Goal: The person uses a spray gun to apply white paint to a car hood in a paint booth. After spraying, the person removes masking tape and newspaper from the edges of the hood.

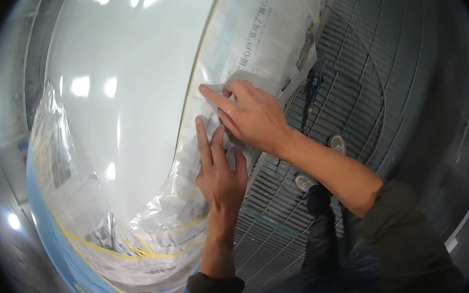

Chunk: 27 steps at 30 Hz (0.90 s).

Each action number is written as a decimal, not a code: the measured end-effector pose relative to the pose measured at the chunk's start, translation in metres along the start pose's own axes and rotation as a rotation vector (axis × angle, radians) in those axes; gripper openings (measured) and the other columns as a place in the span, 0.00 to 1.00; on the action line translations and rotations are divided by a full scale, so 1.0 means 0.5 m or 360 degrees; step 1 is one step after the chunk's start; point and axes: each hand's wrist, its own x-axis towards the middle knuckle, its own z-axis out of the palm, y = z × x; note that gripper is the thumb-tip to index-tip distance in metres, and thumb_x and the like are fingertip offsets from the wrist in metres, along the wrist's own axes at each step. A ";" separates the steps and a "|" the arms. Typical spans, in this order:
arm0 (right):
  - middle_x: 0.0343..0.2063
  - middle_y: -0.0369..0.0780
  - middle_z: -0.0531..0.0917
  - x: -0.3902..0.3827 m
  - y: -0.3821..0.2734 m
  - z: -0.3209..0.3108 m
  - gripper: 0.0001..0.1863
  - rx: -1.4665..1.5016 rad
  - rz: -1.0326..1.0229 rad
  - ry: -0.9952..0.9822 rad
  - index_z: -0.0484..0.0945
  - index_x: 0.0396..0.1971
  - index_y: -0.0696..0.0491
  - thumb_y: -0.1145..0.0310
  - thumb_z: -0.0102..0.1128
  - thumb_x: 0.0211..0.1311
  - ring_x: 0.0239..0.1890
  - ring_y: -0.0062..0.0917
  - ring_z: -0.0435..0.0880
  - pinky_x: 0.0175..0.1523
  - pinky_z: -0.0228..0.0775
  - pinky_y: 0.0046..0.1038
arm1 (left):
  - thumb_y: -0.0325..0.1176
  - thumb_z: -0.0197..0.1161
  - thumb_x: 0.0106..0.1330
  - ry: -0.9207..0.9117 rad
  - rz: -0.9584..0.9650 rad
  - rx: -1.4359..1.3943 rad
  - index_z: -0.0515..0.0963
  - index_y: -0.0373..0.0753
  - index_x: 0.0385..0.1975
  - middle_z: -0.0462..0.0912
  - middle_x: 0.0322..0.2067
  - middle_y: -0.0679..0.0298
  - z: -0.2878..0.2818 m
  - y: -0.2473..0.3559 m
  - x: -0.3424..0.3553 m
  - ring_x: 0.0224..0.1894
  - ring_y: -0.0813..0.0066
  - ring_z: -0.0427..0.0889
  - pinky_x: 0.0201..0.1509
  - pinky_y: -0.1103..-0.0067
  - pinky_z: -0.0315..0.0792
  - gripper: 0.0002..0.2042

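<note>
A glossy pale car panel (128, 60), which looks like a hood, has its right edge covered with newspaper (268, 34) and thin clear film. My left hand (220, 173) lies on this covering near the panel's edge, fingers stretched and apart. Just above it, my right hand (254, 113) presses an outstretched index finger onto the masked edge. Its thumb points toward the left fingertips, and some of its other fingers are bent. Under both hands the film is wrinkled. I see nothing held in either hand.
More newspaper and crinkled film (158, 209) wrap the panel's near end, with yellow tape (108, 248) across them. Blue sheeting (66, 258) runs along the lower left rim. On the right is a slatted metal grating floor (363, 70), where my shoes (305, 182) show.
</note>
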 end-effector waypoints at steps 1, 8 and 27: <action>0.38 0.39 0.77 -0.001 0.005 0.005 0.29 0.0011 -0.0003 0.0038 0.78 0.62 0.46 0.72 0.61 0.56 0.42 0.33 0.80 0.41 0.77 0.35 | 0.26 0.65 0.64 0.0020 -0.0032 -0.0113 0.74 0.35 0.59 0.69 0.66 0.44 0.003 0.005 0.002 0.45 0.59 0.86 0.39 0.74 0.83 0.22; 0.33 0.36 0.77 -0.008 0.040 0.022 0.27 0.0100 -0.0108 0.0417 0.85 0.53 0.49 0.67 0.70 0.46 0.35 0.26 0.78 0.34 0.73 0.26 | 0.25 0.54 0.75 0.0133 -0.0701 -0.1147 0.65 0.24 0.66 0.86 0.36 0.56 0.006 0.039 0.026 0.20 0.83 0.75 0.26 0.88 0.71 0.21; 0.31 0.33 0.79 0.019 0.083 0.012 0.21 0.0417 -0.0148 0.0356 0.85 0.38 0.50 0.58 0.73 0.41 0.37 0.24 0.82 0.36 0.76 0.23 | 0.30 0.52 0.78 0.0439 -0.0934 -0.0994 0.66 0.28 0.68 0.84 0.26 0.61 0.046 0.069 0.075 0.16 0.87 0.69 0.21 0.87 0.63 0.21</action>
